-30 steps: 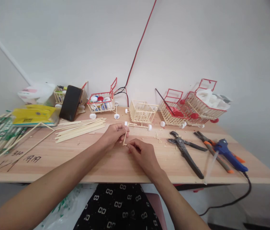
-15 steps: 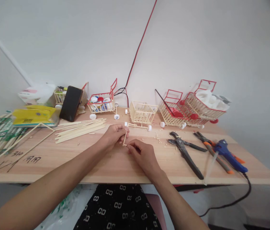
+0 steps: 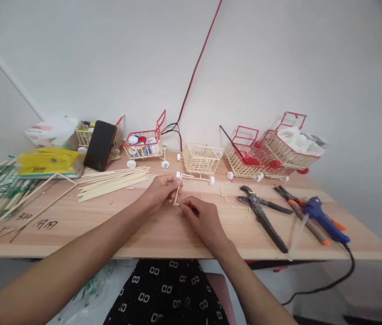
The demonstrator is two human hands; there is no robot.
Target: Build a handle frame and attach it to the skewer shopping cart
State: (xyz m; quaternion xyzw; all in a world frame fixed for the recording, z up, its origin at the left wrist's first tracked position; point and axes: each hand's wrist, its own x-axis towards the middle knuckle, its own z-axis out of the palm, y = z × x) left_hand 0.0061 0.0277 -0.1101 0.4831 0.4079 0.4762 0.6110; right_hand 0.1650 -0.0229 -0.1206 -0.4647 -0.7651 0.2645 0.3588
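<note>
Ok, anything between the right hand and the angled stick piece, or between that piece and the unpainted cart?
Nothing visible separates the right hand from the angled stick piece; it meets the short lower end. Toward the unpainted cart, the left hand is in the way, covering the piece's upper end.

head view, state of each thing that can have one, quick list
left hand: fingers closed on thin stick
right hand: fingers pinched at the stick's near end
middle cart: upright, no red trim
cap cart: red-rimmed, holding bottle caps
phone: propped at a slant
black cutters: lying, handles spread
glue gun: resting unheld
loose sticks: lying in a pile
green-wrapped sticks: bundled
</note>
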